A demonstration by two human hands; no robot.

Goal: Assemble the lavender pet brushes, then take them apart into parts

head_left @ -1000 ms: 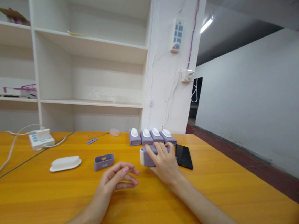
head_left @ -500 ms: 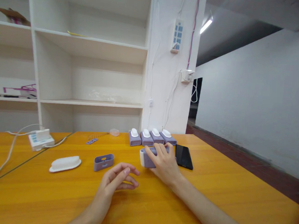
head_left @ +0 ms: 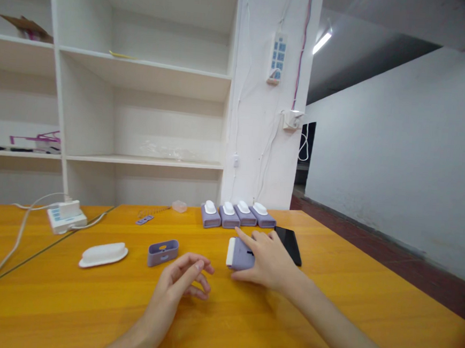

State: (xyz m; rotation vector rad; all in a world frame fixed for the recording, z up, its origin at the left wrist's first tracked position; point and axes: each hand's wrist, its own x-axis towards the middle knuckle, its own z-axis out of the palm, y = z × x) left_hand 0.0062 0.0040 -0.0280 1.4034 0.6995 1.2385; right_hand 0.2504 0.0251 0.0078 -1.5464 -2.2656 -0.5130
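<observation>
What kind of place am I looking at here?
Probably a workroom or small workshop: a row of matching purple-and-white units stands on a wooden table, with a power strip at the left and open shelves behind.

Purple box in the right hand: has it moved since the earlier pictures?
Yes. Judged against the black phone, the purple box in the right hand has shifted slightly right and nearer the person.
</observation>
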